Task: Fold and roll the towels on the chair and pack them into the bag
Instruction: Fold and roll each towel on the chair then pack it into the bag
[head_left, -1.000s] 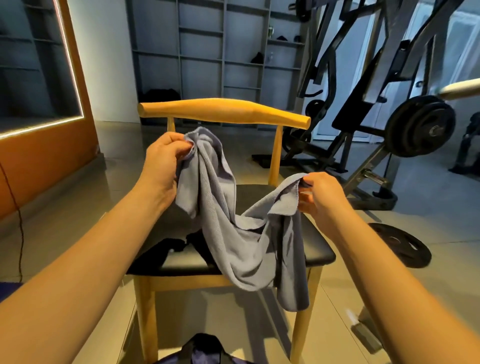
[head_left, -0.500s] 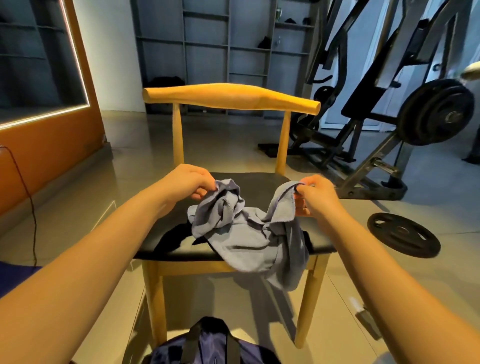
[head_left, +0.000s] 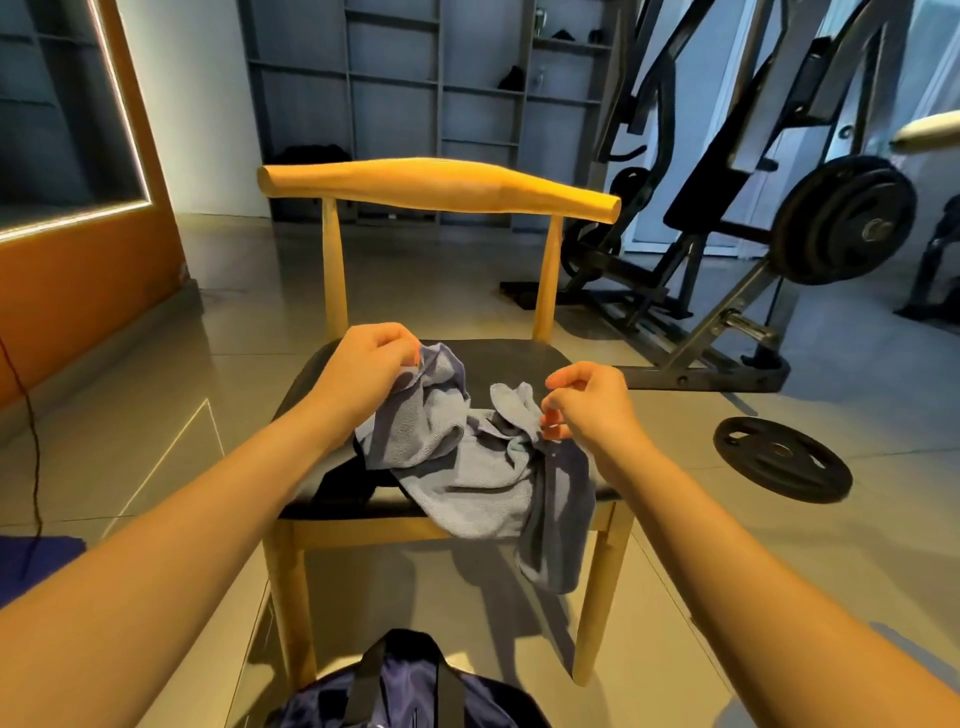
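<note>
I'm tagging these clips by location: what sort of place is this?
Most likely a gym: a plate-loaded weight machine stands beyond the wooden chair, a loose weight plate lies on the tiled floor, and open shelves line the back.

Both forearms stretched forward, left hand (head_left: 371, 358) pinching towel (head_left: 457, 467) edge, right hand (head_left: 587, 410) with fingers loosely curled, parted

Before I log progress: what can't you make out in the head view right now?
Head view, bag: cut off by the bottom edge; open or shut unclear.
Head view, dark item on the chair: mostly covered by the grey towel; unidentifiable.
Head view, right hand: its own fingers hide whether it pinches the towel.
</note>
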